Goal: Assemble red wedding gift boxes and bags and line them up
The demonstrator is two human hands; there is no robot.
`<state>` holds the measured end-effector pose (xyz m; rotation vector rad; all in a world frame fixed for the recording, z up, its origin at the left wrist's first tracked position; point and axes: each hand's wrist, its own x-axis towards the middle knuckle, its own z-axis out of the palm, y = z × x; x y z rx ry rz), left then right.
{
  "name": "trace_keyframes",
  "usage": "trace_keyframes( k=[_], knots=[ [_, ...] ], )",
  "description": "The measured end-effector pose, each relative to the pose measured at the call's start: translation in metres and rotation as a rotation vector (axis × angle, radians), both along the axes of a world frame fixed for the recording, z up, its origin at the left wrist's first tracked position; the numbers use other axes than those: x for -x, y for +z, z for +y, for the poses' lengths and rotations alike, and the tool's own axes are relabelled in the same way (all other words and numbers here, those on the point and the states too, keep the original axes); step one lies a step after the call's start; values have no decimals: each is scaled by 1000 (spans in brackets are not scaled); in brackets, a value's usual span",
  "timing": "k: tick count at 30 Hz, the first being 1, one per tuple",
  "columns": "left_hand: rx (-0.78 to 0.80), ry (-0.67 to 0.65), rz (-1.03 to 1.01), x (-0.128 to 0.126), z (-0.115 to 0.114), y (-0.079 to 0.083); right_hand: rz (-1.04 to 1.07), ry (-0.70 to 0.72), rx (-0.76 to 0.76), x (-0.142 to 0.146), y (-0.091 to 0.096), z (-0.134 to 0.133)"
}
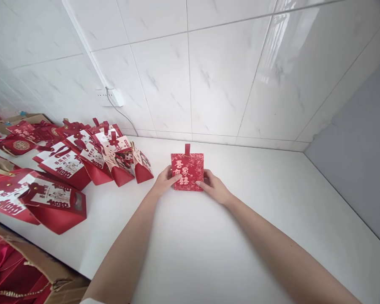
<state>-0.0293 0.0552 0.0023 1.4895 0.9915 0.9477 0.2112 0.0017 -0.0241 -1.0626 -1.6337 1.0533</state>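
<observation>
My left hand (165,180) and right hand (216,187) are closed on one square, flower-printed red packet (193,169), near the tabletop (259,181) back edge.

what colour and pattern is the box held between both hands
The box is red, with paler flowers and pale characters; the head view shows it.

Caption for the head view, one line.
Left hand and right hand hold a red box on a white table, gift boxes at left.
</observation>
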Motion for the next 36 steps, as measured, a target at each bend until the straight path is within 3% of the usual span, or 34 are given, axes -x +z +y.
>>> trace_keyframes(
  k=[4, 9, 12, 22, 30, 33, 36],
  knots=[
    [25, 19, -28, -2, 2, 3, 153, -138, 28, -1, -1, 7],
    [-97, 39, 47, -22, -4, 1, 6, -159, 10, -8, 4, 8],
    [-107, 23, 30, -34, -7, -2, 64, -211, 7, -11, 4, 9],
    [8, -128, -98, -35, -7, 2, 232, -169, -15, -12, -3, 17],
    [90, 49, -387, -29, -1, -2, 438, -142, 0, -16, 2, 10],
    [78, 35, -373, -29, -2, 0, 557, -123, 62, -17, 5, 7],
    [45, -13, -305, -30, -4, 1, 510, -71, 58, -18, 6, 6]
  ],
)
